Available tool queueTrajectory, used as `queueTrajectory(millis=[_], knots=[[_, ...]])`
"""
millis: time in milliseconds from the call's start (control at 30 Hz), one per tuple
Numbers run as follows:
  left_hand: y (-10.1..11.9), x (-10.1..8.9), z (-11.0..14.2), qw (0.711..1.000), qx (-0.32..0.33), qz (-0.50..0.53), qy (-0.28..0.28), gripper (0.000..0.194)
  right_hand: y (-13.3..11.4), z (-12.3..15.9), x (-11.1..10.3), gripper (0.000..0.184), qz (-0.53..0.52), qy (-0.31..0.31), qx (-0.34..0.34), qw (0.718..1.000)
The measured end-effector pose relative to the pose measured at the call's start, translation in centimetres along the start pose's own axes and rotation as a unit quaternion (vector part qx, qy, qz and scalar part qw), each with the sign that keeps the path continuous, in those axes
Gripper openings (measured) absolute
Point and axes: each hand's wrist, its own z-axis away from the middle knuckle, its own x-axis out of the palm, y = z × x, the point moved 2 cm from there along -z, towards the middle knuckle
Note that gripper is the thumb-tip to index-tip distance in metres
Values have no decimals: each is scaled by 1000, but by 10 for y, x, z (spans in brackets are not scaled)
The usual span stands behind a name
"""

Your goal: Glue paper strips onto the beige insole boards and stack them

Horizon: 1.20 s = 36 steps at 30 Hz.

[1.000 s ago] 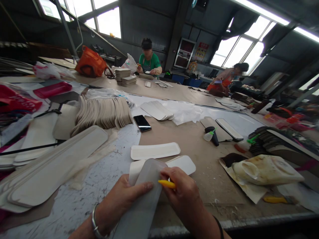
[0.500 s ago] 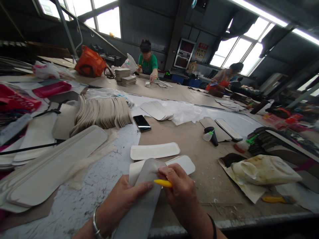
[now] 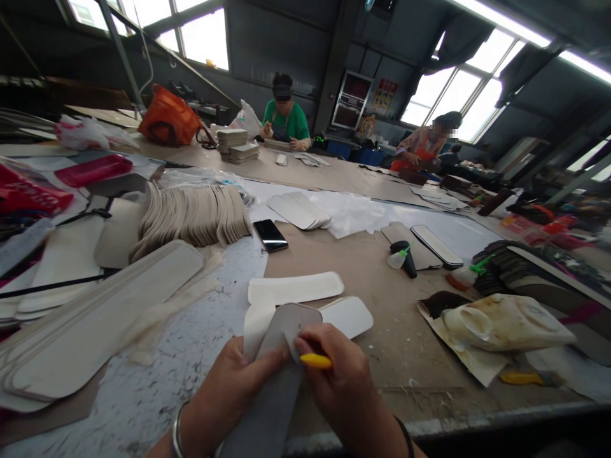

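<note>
My left hand [image 3: 226, 385] grips a long grey strip with a rounded end [image 3: 265, 407], its thumb lying across the top face. Held in my right hand [image 3: 346, 375] is a slim yellow tool [image 3: 315, 361]; only a tapered yellow end shows, and the rest is hidden by the fingers. The right fingertips touch the strip near its rounded end, close to my left thumb. Just beyond the hands, a cream rounded panel [image 3: 296, 287] lies flat on the table, with another pale panel [image 3: 351, 317] partly behind the strip.
A phone [image 3: 270, 235] lies beside a row of curved panels [image 3: 195, 216]. Long panels [image 3: 109, 318] are stacked at left. To the right are a small glue bottle [image 3: 398, 257], a stained plastic container [image 3: 510, 321] and a yellow-handled brush [image 3: 525, 378]. Two people work across the table.
My right hand has shifted slightly down and left along the strip, with the yellow tool turning flatter. Across the table, the person in green has drawn an arm back and sits more upright.
</note>
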Motion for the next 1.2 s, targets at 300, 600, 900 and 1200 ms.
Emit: queueTrajectory(millis=[300,600,900,1200], knots=[[13,7,8,990,78,-95,73,31,-1,-5,0,7,34,34,80,996],[-1,2,6,992,27,-90,84,36,17,-5,-10,12,140,57,124,981],[2,-5,4,995,-92,-17,25,46,59,29,-49,21,175,-20,149,973],[11,15,1,988,-98,-66,-104,48,41,4,-33,29,-162,-159,310,923]])
